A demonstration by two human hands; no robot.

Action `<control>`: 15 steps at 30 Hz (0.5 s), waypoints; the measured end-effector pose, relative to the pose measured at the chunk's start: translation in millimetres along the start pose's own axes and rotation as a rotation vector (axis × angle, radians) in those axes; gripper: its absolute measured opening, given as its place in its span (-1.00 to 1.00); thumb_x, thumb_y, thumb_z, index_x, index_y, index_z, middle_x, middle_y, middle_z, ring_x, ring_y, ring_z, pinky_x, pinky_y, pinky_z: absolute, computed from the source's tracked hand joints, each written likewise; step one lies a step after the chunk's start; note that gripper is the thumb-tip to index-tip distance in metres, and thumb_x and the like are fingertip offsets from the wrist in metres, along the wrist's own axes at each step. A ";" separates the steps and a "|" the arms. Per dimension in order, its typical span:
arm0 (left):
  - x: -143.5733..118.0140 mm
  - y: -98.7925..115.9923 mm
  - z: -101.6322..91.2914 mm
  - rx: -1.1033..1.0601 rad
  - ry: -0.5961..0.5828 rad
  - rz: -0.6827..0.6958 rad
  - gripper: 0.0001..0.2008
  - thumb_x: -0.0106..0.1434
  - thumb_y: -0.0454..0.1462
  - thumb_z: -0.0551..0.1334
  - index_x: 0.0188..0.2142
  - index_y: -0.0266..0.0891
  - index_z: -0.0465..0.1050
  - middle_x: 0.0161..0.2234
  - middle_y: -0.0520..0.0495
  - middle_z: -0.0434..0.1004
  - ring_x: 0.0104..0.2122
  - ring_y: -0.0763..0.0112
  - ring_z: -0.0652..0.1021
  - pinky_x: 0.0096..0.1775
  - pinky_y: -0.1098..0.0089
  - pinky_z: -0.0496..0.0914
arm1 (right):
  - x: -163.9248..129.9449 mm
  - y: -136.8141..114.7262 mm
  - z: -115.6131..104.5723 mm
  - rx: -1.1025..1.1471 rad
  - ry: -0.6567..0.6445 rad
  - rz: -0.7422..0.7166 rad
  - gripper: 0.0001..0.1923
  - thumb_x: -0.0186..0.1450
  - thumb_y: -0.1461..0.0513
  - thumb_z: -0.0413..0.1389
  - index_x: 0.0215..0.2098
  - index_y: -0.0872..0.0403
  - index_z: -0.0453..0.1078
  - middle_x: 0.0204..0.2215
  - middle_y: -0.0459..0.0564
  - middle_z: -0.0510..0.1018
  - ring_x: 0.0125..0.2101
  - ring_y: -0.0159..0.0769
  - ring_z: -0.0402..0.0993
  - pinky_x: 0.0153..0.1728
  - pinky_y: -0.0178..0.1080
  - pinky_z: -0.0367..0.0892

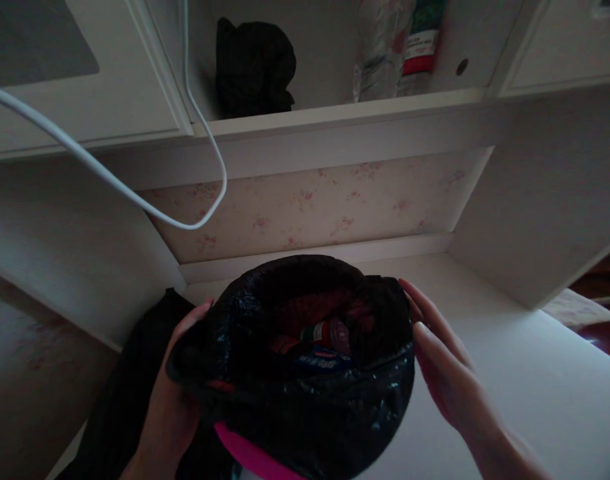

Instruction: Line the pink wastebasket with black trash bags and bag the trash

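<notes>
Between my hands is a black garbage bag [305,427] with its mouth spread wide. Its edge is folded down over a container, and a bright pink part [255,457] of that container shows below. Inside the bag lie a plastic bottle [329,333] with a red and green label and a blue packet [322,360]. My left hand [169,400] is closed against the bag's left side, its fingers partly hidden behind it. At the right edge, the thumb and fingers of my right hand [445,363] pinch the black plastic.
A white surface [505,380] lies below, backed by floral wallpaper [305,207]. The shelf above [329,120] holds a dark bundle [255,67] and clear plastic bottles [382,57]. A white cable [109,173] hangs at upper left. Dark cloth-like material [129,393] lies left.
</notes>
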State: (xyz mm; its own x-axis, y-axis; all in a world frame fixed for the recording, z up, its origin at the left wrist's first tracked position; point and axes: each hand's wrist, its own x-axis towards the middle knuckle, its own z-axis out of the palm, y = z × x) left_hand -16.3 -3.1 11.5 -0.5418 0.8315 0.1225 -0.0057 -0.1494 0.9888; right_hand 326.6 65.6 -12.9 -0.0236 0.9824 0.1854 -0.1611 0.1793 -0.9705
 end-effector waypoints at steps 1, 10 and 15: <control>6.6 4.6 3.8 -0.032 -0.015 -0.017 -0.48 0.22 0.03 0.40 0.16 0.03 0.56 0.29 0.04 0.53 0.30 0.10 0.47 0.17 0.33 0.50 | 9.4 -5.9 0.9 0.022 0.004 0.011 -0.29 0.39 -0.18 0.17 0.44 -0.27 0.22 0.48 -0.04 0.26 0.48 0.06 0.11 0.48 0.20 -0.02; 65.3 66.2 33.1 -0.239 0.049 0.173 -0.56 0.08 -0.27 0.57 -0.06 -0.12 0.55 0.09 0.09 0.63 0.11 0.34 0.57 0.10 0.45 0.47 | 95.5 -52.3 18.8 0.004 -0.002 -0.215 -0.55 0.06 0.05 0.52 -0.12 -0.05 0.61 0.00 -0.02 0.71 -0.05 -0.15 0.67 0.09 -0.04 0.55; 61.4 95.6 29.5 -0.438 0.024 0.374 -0.55 0.10 -0.49 0.47 -0.08 -0.08 0.49 -0.09 0.17 0.63 -0.15 0.44 0.64 0.00 0.35 0.59 | 99.6 -76.5 17.7 0.158 0.183 -0.438 -0.71 0.07 0.13 0.51 -0.29 -0.12 0.55 -0.33 -0.19 0.66 -0.32 -0.31 0.60 -0.14 -0.21 0.56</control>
State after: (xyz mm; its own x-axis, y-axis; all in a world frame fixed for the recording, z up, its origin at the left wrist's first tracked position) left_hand -25.4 49.5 116.1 -0.5925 0.6679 0.4505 -0.1547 -0.6431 0.7500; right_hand 319.1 148.8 82.6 0.2505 0.8122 0.5269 -0.2646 0.5809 -0.7697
